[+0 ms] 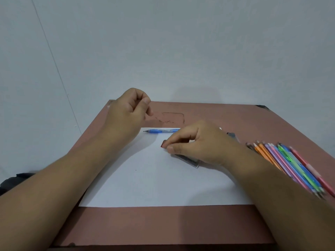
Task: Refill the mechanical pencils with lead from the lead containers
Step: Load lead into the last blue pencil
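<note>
A blue mechanical pencil (160,131) lies across the far edge of the white paper sheet (154,182), its tip pointing left. My right hand (195,142) pinches a dark clear-plastic lead container (188,159) that lies on the paper; most of the container is hidden under my fingers. My left hand (126,113) hovers above the paper's far left corner with fingers curled and thumb against the forefinger. Whether it pinches a lead is too small to tell.
Several coloured mechanical pencils (293,167) lie side by side at the right of the brown table (163,223), partly under my right forearm. Another dark lead container (233,135) lies behind my right hand. A grey wall stands just behind the table.
</note>
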